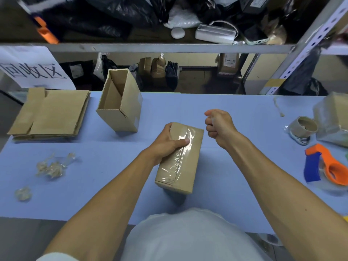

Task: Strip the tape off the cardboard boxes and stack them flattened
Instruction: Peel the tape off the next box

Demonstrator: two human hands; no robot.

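A small sealed cardboard box (188, 166) sits at the middle of the blue table (235, 185), with wrinkled clear tape (180, 147) along its top seam. My left hand (167, 142) grips the box's far left corner, thumb pressed on the tape. My right hand (218, 125) hovers just past the box's far right corner, fingers curled tight, with a pale glint of clear tape pinched between them. An open, empty box (120, 108) stands upright behind. A stack of flattened boxes (50, 115) lies at the far left.
Crumpled tape wads (52, 166) lie front left, with another tape wad (23, 193) nearer. At right are a tape roll (305, 127), an orange and blue tape dispenser (327, 166) and a plastic-wrapped box (335, 119). A cluttered metal shelf (169, 48) runs behind the table.
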